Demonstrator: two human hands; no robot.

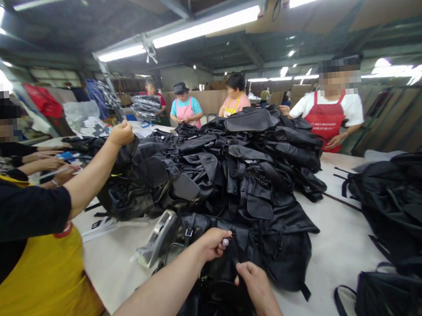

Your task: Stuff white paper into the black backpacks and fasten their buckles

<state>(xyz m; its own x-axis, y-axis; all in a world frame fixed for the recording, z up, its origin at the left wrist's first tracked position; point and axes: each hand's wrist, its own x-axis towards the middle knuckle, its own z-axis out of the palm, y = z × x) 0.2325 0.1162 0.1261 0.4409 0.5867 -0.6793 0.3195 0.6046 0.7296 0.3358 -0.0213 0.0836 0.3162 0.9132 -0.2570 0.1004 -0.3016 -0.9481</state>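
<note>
A black leather-look backpack point(221, 299) lies in front of me at the table's near edge, its lower part running out of view. Over it, my left hand point(215, 244) pinches a small dark part of the bag between thumb and fingertips; a pale spot shows at the thumb. Slightly nearer and to the right, my right hand point(256, 282) has its thumb and fingers closed on the bag's black material. Exactly which part each hand grips is unclear. A buckled strap point(189, 231) lies beyond my left forearm. Left of it stands a grey tape dispenser point(158, 241).
A large heap of black bags point(204, 168) covers the table's middle. More black bags point(405, 202) lie at the right. Close on my left, a co-worker in a yellow apron point(43, 290) reaches an arm point(96, 171) toward the heap. Other co-workers stand around the table point(342, 245).
</note>
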